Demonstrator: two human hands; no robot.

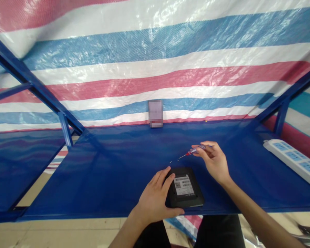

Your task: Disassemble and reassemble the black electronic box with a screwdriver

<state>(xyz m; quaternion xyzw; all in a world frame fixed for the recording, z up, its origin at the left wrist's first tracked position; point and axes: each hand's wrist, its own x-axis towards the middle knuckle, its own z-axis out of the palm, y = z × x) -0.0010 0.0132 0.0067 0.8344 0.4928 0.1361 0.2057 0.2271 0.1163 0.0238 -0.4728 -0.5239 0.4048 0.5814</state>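
A small black box-shaped device (186,188) with a white label lies near the front edge of the blue shelf (113,172). My left hand (156,199) rests on its left side, fingers on top and thumb along the front edge. My right hand (214,160) hovers just behind the device, pinching a slim screwdriver (193,151) with a red collar. Its tip points left and down toward two tiny pale specks (174,161) on the shelf, perhaps screws.
A white and blue power strip (291,162) lies at the shelf's right end. Blue metal frame bars (64,129) rise on the left, and another (281,115) on the right. A striped red, white and blue tarp (155,62) hangs behind. A small blurred card (155,113) stands at the back.
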